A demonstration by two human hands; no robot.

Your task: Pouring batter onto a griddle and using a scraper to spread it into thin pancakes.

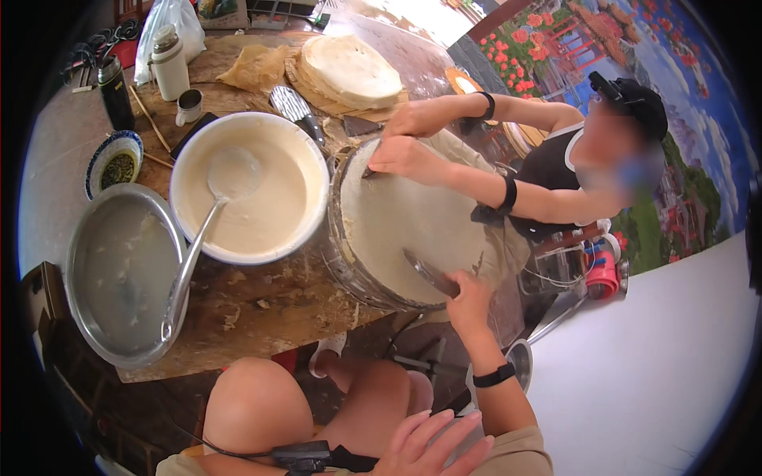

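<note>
My right hand (470, 300) is closed around a curved dark scraper (429, 274), whose blade lies over the near side of a large round griddle (341, 208). A thin layer of pale batter (413, 230) covers the griddle top. Low in the view, my left hand (435, 446) is held over my lap with fingers stretched out and nothing in it. Across the griddle, a co-worker's two hands (417, 159) hold another dark scraper (369, 170) at the far left rim.
Left of the griddle stands a white basin of batter (179, 186) with a metal ladle (208, 214). Beside it are a steel basin of cloudy water (73, 274) and a patterned bowl (91, 170). Flatbreads (353, 71), a cleaver (290, 103) and a flask (169, 67) stand farther back.
</note>
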